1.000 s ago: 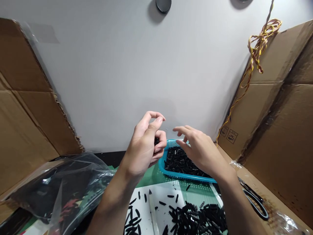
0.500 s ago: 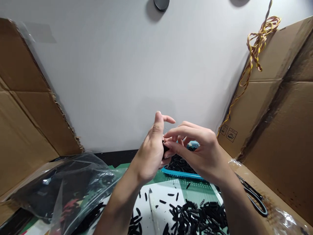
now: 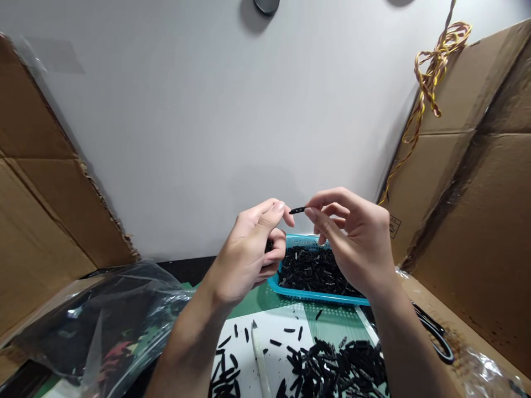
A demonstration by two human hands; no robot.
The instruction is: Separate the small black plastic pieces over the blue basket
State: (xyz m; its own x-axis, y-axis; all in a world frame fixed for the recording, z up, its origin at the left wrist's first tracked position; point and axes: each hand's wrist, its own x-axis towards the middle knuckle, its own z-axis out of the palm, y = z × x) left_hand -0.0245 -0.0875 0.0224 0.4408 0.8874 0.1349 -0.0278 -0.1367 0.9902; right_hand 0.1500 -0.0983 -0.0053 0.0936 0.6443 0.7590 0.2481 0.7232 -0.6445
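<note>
Between the thumb and forefinger of my right hand point(image 3: 357, 237) is a slim black piece point(image 3: 297, 210) with small light spots, held about level. Its far end comes up to the thumb and forefinger of my left hand point(image 3: 249, 249); whether they touch it I cannot tell. The other left fingers are curled round more dark pieces point(image 3: 269, 245), mostly hidden in the palm. Behind and below the hands stands a blue plastic basket point(image 3: 319, 298) full of similar black pieces. A loose heap of black pieces point(image 3: 344, 365) lies on the surface nearer me.
A white, pointed pen-like tool point(image 3: 260, 359) lies on white paper point(image 3: 286, 320) among scattered pieces. Clear plastic bags point(image 3: 124, 309) are at left, black-handled scissors point(image 3: 442, 348) at right. Cardboard walls point(image 3: 448, 166) flank the place, with twisted yellow wire point(image 3: 431, 72) hanging on the right.
My right hand has drawn back from the left palm to the right and up, now pinching a single black piece. My left fingers have curled in and its thumb has lowered.
</note>
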